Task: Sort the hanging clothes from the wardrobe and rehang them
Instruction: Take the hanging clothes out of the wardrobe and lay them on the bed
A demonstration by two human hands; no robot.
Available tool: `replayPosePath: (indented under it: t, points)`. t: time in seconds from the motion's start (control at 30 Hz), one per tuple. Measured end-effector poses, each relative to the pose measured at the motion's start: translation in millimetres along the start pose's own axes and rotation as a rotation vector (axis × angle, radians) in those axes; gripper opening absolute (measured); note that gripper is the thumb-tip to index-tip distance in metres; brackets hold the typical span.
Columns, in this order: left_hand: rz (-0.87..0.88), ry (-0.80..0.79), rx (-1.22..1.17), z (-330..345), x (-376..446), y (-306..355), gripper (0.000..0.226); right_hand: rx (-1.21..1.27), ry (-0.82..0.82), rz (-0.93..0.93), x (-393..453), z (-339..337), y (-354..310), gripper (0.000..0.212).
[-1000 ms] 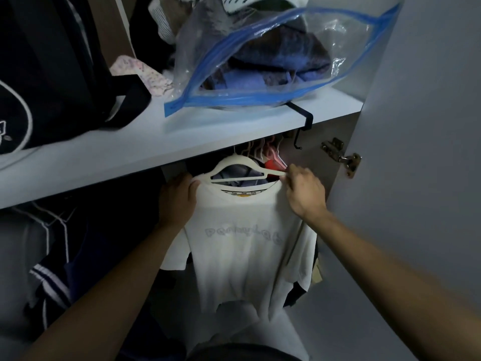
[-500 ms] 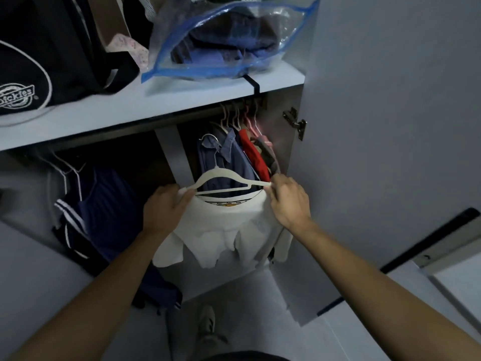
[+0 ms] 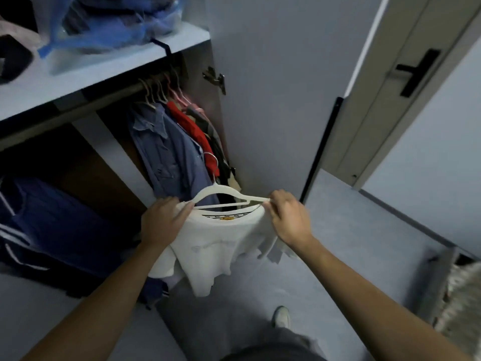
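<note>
Grey floor (image 3: 351, 230) and an open wardrobe door (image 3: 273, 87) frame the scene, with the hanger (image 3: 226, 194) held out clear of the wardrobe as the landmark. At the hanger's left end the left hand (image 3: 162, 221) curls its grip over the shoulder of a white T-shirt (image 3: 221, 246); at its right end the right hand (image 3: 290, 217) pinches the hanger tip and shirt shoulder together. Both grips are closed on the garment, neither hand is nearer than the other, and the hanger's long axis runs straight across between them, its wire hook (image 3: 212, 162) pointing up and away toward the wardrobe. The shirt is soft, limp cotton, bunched below the hanger; the hanger is smooth, pale plastic with a thin crossbar. Above and behind the hanger, the rail (image 3: 104, 96) carries a blue denim shirt (image 3: 166, 152) and a red garment (image 3: 190, 126) packed close. Rehanging, I judge, means lifting the hook back up to that rail.
</note>
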State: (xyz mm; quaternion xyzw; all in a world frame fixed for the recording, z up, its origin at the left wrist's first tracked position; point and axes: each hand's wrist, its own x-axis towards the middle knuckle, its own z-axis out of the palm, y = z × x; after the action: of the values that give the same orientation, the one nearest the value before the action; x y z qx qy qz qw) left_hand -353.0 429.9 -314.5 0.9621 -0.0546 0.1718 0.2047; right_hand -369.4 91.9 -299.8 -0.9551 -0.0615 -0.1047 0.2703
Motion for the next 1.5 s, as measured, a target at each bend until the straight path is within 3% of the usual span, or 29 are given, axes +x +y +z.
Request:
replayPosePath:
  t: [0.2,0.63,0.8,1.17,1.5]
  points:
    - [0.254,-0.116,-0.1,44.9,-40.3,87.9,0.052,-0.014,0.137,0.241,-133.8,-43.4,61.3,0.024]
    - [0.708,-0.343,-0.248,133.5,-115.2,394.8,0.059,-0.208,0.528,0.665,-397.0,-185.9,183.8,0.017]
    - [0.877,-0.466,-0.268,161.7,-156.8,492.4,0.06,-0.273,0.597,0.882,-481.7,-215.4,209.7,0.021]
    - [1.33,-0.666,-0.377,215.3,-235.4,668.3,0.057,-0.325,0.847,1.35,-601.1,-229.6,192.9,0.021]
    - [1.836,-0.868,-0.595,233.6,-332.3,773.4,0.057,-0.449,1.037,1.83,-642.2,-200.4,125.3,0.019]
